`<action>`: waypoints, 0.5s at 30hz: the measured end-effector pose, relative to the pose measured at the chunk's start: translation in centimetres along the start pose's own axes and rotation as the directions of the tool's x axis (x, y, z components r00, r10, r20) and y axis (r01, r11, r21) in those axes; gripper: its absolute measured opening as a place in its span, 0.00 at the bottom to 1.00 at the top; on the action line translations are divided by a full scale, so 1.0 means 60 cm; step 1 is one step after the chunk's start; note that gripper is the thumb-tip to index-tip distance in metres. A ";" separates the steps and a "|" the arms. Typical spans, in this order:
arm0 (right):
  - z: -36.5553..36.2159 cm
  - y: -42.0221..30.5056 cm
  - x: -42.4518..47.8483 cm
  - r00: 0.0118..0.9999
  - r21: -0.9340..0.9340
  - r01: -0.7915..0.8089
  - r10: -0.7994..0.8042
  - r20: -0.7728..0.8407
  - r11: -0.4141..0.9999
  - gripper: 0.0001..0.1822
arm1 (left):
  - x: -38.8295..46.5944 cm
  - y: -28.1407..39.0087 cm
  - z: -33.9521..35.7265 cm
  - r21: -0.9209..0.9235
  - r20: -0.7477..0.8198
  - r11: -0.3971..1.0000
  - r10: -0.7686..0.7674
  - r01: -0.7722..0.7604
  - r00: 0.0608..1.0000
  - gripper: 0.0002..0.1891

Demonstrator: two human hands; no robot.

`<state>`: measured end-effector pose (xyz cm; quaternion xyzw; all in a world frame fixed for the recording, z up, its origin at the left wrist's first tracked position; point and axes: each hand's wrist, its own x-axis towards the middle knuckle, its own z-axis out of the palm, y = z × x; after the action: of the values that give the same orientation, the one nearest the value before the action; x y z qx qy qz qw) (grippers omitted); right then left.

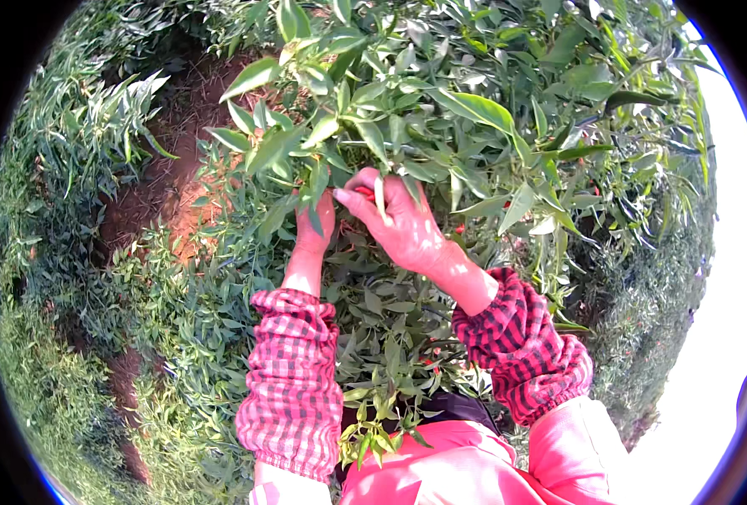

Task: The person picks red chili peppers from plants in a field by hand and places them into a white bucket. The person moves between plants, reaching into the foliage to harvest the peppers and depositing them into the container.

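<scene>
Both of my hands reach into a leafy chili pepper plant (373,120). My right hand (395,221) is curled around a red chili pepper (366,191), with thumb and fingers closed near it and a narrow leaf lying across the fingers. Just to its left, my left hand (317,218) is partly under the leaves; its fingers are hidden, so its hold cannot be told. Checked sleeve covers, pink and black, wrap both forearms. More small red chilies (460,228) show among the foliage right of my right hand. Green chilies (585,151) hang at the upper right.
Dense plants surround my arms on all sides. Reddish-brown soil (190,214) with dry straw shows between the rows at left. Leafy stems (373,435) stand close against the front of my pink clothing. Bright sky lies beyond the plants at the right rim.
</scene>
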<state>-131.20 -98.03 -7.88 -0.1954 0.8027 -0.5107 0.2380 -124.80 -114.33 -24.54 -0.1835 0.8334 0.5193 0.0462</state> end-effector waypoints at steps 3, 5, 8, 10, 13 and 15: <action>-0.025 -0.040 -0.113 0.997 0.180 -0.058 0.066 -0.040 0.982 0.13 | -0.005 -0.029 -0.005 -0.572 0.070 0.803 -0.159 0.170 0.985 0.17; -0.068 -0.043 -0.194 0.959 0.143 -0.280 0.284 -0.008 0.949 0.12 | -0.006 -0.029 -0.006 -0.794 0.150 0.528 -0.309 0.301 0.939 0.18; -0.089 -0.039 -0.290 0.911 0.387 -0.302 0.383 -0.150 0.871 0.10 | -0.006 0.000 0.000 -0.817 0.173 0.498 -0.267 0.290 0.948 0.18; -0.092 -0.033 -0.325 0.864 0.397 -0.406 0.487 -0.127 0.823 0.10 | -0.010 0.025 -0.001 -0.748 0.087 0.614 -0.287 0.253 0.954 0.18; -0.083 -0.048 -0.346 0.863 0.476 -0.341 0.471 -0.184 0.811 0.10 | -0.016 0.050 -0.011 -0.861 0.092 0.475 -0.207 0.182 0.974 0.18; -0.093 -0.072 -0.351 0.903 0.532 -0.203 0.367 -0.223 0.822 0.10 | -0.018 0.053 -0.025 -0.773 0.066 0.593 -0.277 0.225 0.959 0.18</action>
<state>-117.07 -83.98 1.95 0.0803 0.6918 -0.6820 0.2233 -124.73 -114.09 -20.86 -0.3166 0.4966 0.8082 0.0104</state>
